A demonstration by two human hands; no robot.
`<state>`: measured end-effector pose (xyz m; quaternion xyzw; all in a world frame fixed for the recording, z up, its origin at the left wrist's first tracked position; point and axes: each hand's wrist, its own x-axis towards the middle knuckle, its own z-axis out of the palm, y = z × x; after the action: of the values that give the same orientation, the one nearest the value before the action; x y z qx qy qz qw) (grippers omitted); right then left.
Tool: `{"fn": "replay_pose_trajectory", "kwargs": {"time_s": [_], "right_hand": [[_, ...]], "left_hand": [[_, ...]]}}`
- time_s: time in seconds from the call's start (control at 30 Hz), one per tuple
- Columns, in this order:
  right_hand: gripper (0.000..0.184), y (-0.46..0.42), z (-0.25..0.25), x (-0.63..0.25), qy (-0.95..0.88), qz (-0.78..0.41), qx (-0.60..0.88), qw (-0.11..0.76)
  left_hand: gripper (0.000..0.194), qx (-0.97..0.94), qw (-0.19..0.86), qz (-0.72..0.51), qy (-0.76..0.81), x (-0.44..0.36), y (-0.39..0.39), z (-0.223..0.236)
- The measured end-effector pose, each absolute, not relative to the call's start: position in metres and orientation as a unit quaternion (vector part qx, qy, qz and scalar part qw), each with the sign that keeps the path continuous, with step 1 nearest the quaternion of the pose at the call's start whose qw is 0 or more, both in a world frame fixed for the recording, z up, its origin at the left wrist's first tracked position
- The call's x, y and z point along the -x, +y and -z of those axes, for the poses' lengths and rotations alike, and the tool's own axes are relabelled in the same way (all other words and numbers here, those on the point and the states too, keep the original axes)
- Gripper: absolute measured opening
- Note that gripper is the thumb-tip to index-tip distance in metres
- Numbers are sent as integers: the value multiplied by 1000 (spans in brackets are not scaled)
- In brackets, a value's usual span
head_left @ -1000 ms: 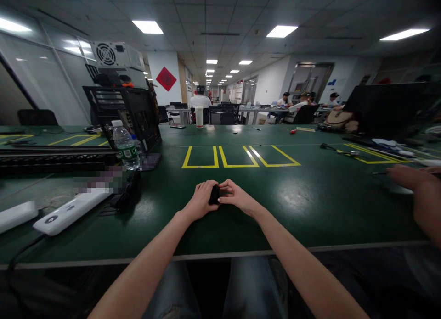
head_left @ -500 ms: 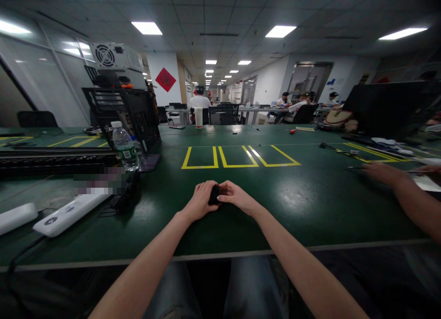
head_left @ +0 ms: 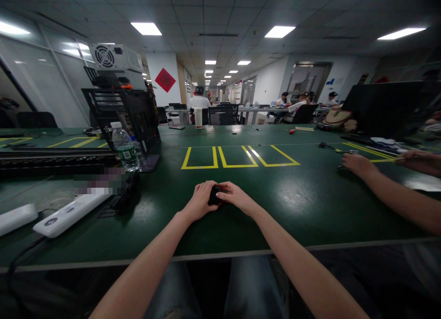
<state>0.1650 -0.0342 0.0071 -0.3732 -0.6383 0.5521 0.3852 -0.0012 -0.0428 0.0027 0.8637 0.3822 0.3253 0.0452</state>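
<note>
Green tabletop (head_left: 241, 227), pale along its near edge, runs across a wide office under square ceiling lights. Near its left edge lies a long white plastic power strip (head_left: 74, 214), with a clear plastic bottle (head_left: 126, 151) upright beyond it; the bottle's green label carries pale print too small to read. Behind stands an open black metal computer case (head_left: 139, 114), with a boxy silver power supply (head_left: 115, 57) above it, its round fan grille outward. A red paper diamond (head_left: 165, 80) on the pillar bears dark characters I can't make out. No brand can be read

Yellow tape outlines (head_left: 200, 167) sit side by side at the middle of the table, probably to mark out places for things. Between them and the near edge, the left hand (head_left: 200, 202) is curled around the left side of a small black object (head_left: 213, 195), likely to steady it. The right hand (head_left: 237, 196) has its thumb and fingertips drawn nearly together on the object's right side, an arrangement that would suit fine handling. Fingers hide much of the object, so its exact kind is unclear. Both forearms reach in over the near edge, which may help keep the grip steady

Towards the right edge, a co-worker's hand (head_left: 360, 165) is low over the table, near a dark cable (head_left: 327, 147); what it holds is hard to tell
</note>
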Motion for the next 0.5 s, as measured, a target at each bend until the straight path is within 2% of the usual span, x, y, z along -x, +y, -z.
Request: {"fn": "replay_pose_trajectory", "kwargs": {"time_s": [0.17,0.37,0.5], "right_hand": [[35,-38,-11,-166,-652,-574,308,387],[25,-39,-10,-163,-653,-537,338,414],[31,-36,-8,-161,-643,-537,355,415]], "left_hand": [[56,-865,41,-318,385,2,-42,-2],[54,-864,41,-322,385,2,-43,-3],[55,-862,46,-325,386,2,-44,-3]]}}
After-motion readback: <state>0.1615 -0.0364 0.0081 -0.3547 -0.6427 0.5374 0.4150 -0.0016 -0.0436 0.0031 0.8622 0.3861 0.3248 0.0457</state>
